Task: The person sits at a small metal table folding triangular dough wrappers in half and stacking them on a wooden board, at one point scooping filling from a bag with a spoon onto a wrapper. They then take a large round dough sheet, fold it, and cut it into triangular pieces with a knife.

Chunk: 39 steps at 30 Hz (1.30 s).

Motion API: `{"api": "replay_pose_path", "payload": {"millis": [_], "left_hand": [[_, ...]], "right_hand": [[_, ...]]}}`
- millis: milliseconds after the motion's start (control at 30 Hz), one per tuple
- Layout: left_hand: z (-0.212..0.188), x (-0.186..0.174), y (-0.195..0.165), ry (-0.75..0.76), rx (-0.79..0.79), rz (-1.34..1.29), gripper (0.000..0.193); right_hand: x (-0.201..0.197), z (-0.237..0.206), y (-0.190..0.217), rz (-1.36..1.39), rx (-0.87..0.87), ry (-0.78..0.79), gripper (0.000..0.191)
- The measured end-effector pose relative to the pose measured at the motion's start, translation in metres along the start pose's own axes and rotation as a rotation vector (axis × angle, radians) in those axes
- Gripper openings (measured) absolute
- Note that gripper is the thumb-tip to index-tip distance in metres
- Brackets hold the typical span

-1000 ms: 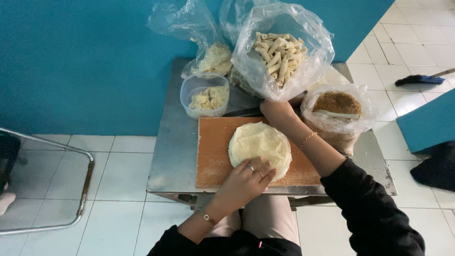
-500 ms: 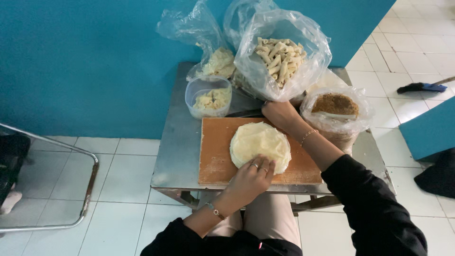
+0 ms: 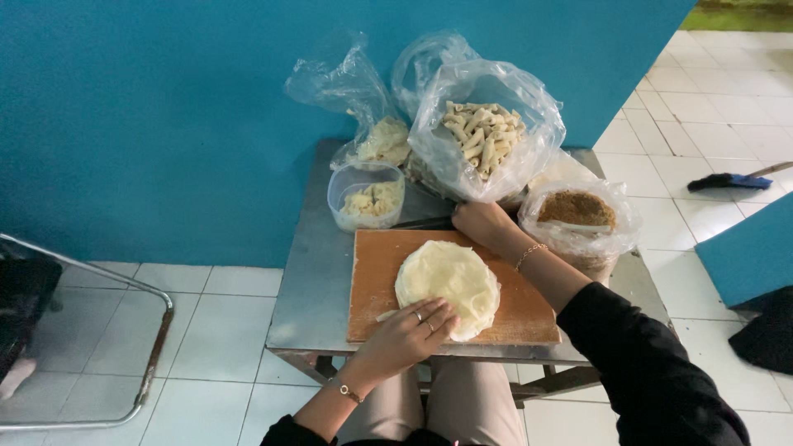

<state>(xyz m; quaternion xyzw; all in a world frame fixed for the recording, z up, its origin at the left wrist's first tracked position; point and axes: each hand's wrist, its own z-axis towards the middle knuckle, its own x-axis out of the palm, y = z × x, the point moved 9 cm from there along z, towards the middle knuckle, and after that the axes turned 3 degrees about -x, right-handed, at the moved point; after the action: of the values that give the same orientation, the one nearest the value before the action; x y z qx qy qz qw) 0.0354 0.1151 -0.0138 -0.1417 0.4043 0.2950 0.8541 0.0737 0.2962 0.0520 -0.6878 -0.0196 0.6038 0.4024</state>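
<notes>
A metal table (image 3: pixel 318 281) is set against a blue wall (image 3: pixel 165 107). A wooden board (image 3: pixel 376 285) is laid on it, and a round stack of pale wrappers (image 3: pixel 450 277) is centred on the board. The left hand (image 3: pixel 409 330) is laid flat, fingers loosely spread, on the stack's near edge; nothing is gripped. The right hand (image 3: pixel 479 223) is curled at the board's far edge; what it touches cannot be told. A large clear bag (image 3: pixel 487 136) is filled with rolled sticks. A smaller bag (image 3: pixel 578 219) holds brown filling. A plastic tub (image 3: pixel 368 198) holds pale scraps.
</notes>
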Motion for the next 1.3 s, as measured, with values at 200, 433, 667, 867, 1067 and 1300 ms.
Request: {"api": "replay_pose_path", "payload": {"millis": [200,433,667,867,1067,1300], "left_hand": [[-0.002,0.006,0.004,0.007,-0.029,-0.077,0.033],[-0.004,0.004,0.005,0.015,-0.023,-0.054,0.037],[-0.016,-0.016,0.024,-0.007,-0.158,-0.342,0.028],[-0.009,-0.059,0.075,-0.172,-0.363,-0.177,0.029],[0.059,-0.04,0.112,0.166,-0.257,-0.121,0.049],[0.083,0.036,0.114,0.646,-0.172,-0.073,0.065]], "right_hand": [[0.002,-0.006,-0.002,0.032,-0.025,-0.123,0.012],[-0.053,-0.049,-0.007,0.694,0.013,-0.491,0.014],[0.01,-0.125,-0.001,1.251,0.546,0.046,0.045],[0.052,-0.163,0.042,1.856,0.682,0.324,0.069],[-0.016,-0.156,0.043,0.953,0.39,-0.062,0.054],[-0.005,-0.153,0.063,0.925,0.472,0.195,0.06]]}}
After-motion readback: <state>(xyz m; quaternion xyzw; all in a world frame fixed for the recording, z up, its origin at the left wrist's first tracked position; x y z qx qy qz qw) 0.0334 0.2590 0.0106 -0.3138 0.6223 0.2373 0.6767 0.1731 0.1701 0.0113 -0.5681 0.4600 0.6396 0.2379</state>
